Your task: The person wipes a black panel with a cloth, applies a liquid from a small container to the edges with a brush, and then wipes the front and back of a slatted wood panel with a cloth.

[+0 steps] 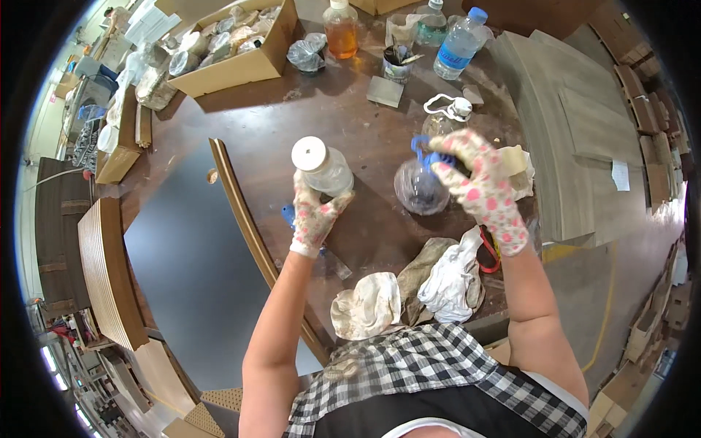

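Observation:
My gloved left hand (318, 215) is closed around a clear plastic bottle (334, 177) with a round white lid that has a small dark hole. At the right, my gloved right hand (478, 179), a little blurred, pinches the blue cap and loop handle of a round clear bottle (421, 188). Whether that bottle touches the table cannot be made out. Just behind my right hand stands another bottle with a white cap and white loop handle (458, 109). Both gloves are pale with pink and dark spots. A small blue object (288, 214) shows beside my left hand.
A dark panel (197, 270) with a brown edge lies at left. Rags (366, 305) lie in front of me. Behind are a carton of wrapped parts (237, 73), an orange-liquid bottle (341, 33), a tool cup (396, 71) and a water bottle (458, 51). Grey sheets (555, 146) are stacked at right.

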Demonstrator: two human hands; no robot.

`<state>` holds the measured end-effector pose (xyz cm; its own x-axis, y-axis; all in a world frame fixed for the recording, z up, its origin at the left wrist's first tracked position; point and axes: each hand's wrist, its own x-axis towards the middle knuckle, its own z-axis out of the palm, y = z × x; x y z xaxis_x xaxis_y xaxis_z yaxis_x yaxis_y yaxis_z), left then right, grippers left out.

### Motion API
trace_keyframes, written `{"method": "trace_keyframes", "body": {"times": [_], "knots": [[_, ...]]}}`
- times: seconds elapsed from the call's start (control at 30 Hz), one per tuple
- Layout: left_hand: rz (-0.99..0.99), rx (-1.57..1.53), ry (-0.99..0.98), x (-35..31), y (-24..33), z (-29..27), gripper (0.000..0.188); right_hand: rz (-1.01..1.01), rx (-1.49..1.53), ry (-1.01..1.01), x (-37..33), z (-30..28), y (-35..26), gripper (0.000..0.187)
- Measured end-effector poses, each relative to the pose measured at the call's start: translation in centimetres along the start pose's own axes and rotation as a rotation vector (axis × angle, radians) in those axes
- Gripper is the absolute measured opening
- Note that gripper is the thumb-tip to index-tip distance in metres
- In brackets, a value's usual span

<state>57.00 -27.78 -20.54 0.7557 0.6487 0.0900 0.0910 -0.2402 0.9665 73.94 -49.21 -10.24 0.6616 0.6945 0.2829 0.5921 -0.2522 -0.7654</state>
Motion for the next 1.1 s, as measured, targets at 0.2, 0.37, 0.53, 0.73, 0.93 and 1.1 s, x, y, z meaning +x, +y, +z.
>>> {"method": "trace_keyframes", "body": {"times": [0.2,0.37,0.53,0.73,0.93,1.1], "knots": [[-0.088,-0.064,-0.074,-6.6,0.2,2.9,0.042,-0.104,-0.162,0.032,4.9,3.5,0.4,0.028],[0.195,0.425,-0.348,-3.9,2.2,8.8,0.086,-0.131,-0.112,-0.130,5.7,8.3,3.9,0.034],[0.257,0.469,-0.370,-2.8,0.1,9.9,0.084,0.019,0.068,0.098,2.3,3.8,2.8,0.020],[0.219,0.220,-0.376,-5.2,0.2,7.0,0.072,0.405,-0.077,0.077,-5.2,-1.9,4.3,0.014],[0.015,0.056,-0.296,-10.2,2.0,1.1,0.087,0.542,-0.656,-0.376,-9.5,-3.0,5.6,0.023],[-0.111,-0.171,-0.059,-13.1,2.5,-2.6,0.089,0.382,-0.421,-0.215,-10.3,-1.3,2.8,0.028]]}}
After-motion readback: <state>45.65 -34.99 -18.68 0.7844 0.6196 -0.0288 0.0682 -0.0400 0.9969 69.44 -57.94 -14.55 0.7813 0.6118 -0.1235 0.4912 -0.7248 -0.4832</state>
